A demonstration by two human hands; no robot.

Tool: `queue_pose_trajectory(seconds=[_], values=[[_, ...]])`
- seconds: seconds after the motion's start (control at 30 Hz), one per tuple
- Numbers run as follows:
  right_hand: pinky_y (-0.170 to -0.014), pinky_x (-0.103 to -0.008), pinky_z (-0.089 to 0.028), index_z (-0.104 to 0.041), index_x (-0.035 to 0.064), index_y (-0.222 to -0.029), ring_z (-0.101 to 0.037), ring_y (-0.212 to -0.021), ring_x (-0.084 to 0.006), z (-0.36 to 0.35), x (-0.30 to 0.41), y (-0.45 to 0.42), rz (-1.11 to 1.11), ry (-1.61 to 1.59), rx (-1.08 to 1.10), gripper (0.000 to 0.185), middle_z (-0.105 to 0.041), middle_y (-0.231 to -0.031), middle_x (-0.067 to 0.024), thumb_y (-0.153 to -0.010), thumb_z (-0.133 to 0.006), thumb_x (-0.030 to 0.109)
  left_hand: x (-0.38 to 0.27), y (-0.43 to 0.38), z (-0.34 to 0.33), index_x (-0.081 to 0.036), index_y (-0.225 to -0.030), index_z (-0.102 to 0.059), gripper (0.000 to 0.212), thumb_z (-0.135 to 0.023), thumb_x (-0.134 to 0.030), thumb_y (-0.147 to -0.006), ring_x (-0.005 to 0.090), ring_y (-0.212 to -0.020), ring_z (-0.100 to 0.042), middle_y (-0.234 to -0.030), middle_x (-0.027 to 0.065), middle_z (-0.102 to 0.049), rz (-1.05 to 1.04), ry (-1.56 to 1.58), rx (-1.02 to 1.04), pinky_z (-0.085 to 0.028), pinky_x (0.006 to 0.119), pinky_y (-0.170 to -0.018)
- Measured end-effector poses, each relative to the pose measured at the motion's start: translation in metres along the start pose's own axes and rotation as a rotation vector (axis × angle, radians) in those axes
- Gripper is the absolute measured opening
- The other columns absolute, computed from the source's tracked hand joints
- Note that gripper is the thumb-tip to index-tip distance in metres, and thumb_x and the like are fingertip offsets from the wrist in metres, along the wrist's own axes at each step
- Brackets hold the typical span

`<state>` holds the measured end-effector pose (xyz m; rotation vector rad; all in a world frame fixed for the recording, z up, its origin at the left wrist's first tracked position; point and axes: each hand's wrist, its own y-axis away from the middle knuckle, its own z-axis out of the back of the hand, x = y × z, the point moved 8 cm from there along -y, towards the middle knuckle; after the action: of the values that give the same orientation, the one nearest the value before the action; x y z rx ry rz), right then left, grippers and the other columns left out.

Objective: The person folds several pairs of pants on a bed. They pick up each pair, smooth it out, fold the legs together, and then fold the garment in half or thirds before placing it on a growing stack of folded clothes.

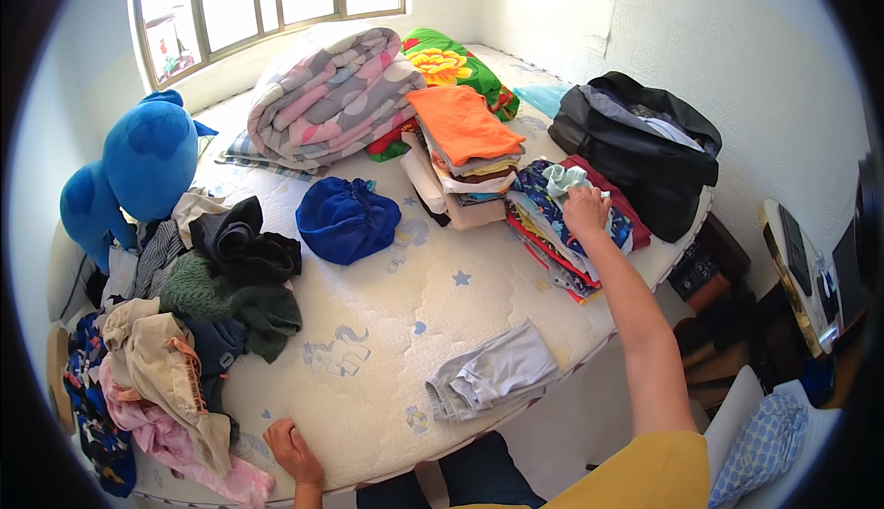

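Note:
My right hand (587, 210) reaches out over a stack of folded clothes (559, 250) and grips a small pale green cloth (566, 179) on top of it. A navy patterned garment (535, 184) is the uppermost folded piece there, with a maroon garment (632, 229) beside it. My left hand (295, 450) rests on the mattress (373, 398) near its front edge, fingers curled and nothing visible in them. Folded light grey trousers (497, 374) lie between my two arms, close to the edge.
Rumpled clothes (159, 364) heap up at left below a blue plush toy (148, 156). A blue drawstring bundle (347, 220) sits mid-bed. Behind are a rolled quilt (331, 101) and a stack topped by an orange garment (466, 122). A black bag (642, 150) holding clothes stands far right.

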<state>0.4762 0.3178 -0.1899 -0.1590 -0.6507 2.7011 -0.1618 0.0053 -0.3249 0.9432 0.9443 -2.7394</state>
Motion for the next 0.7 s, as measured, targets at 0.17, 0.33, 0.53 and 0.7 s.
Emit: queue_pose_trajectory(seconds=[0.17, 0.33, 0.53, 0.7], values=[[-0.1, -0.0509, -0.038, -0.059, 0.0162, -0.13, -0.053, -0.124, -0.0272, -0.017, 0.016, -0.046, 0.01, -0.162, -0.072, 0.042, -0.064, -0.127, -0.0066, -0.094, -0.055, 0.037, -0.002, 0.0, 0.0, -0.002, -0.098, -0.058, 0.023, -0.048, -0.022, -0.1, 0.0331, -0.097, -0.05, -0.101, 0.0152, -0.06, 0.013, -0.011, 0.006, -0.04, 0.042, -0.091], [-0.106, -0.0537, -0.035, -0.058, 0.0172, -0.131, -0.051, -0.129, -0.0281, -0.06, 0.036, -0.057, 0.082, -0.191, 0.121, 0.045, -0.06, -0.134, -0.0082, -0.098, -0.047, 0.045, -0.005, -0.003, 0.0, -0.001, -0.098, -0.058, 0.024, -0.048, -0.023, -0.101, 0.0327, -0.099, -0.051, -0.102, 0.015, -0.06, 0.034, -0.035, 0.026, -0.04, 0.042, -0.091], [-0.109, -0.0517, -0.035, -0.057, 0.0171, -0.137, -0.053, -0.128, -0.031, -0.082, 0.039, -0.058, 0.047, -0.248, 0.228, 0.051, -0.06, -0.135, -0.0103, -0.099, -0.043, 0.048, 0.0, 0.0, 0.003, -0.001, -0.098, -0.059, 0.023, -0.049, -0.023, -0.101, 0.0327, -0.099, -0.051, -0.103, 0.015, -0.06, 0.046, -0.026, 0.009, -0.04, 0.042, -0.093], [-0.102, -0.0543, -0.041, -0.057, 0.0172, -0.136, -0.056, -0.124, -0.0346, -0.071, -0.024, -0.092, 0.021, -0.6, -0.053, 0.049, -0.06, -0.131, -0.0181, -0.097, -0.049, 0.047, -0.006, -0.008, -0.008, -0.001, -0.098, -0.058, 0.023, -0.049, -0.022, -0.101, 0.0328, -0.1, -0.051, -0.103, 0.0155, -0.06, 0.043, 0.007, 0.024, -0.04, 0.042, -0.093]])
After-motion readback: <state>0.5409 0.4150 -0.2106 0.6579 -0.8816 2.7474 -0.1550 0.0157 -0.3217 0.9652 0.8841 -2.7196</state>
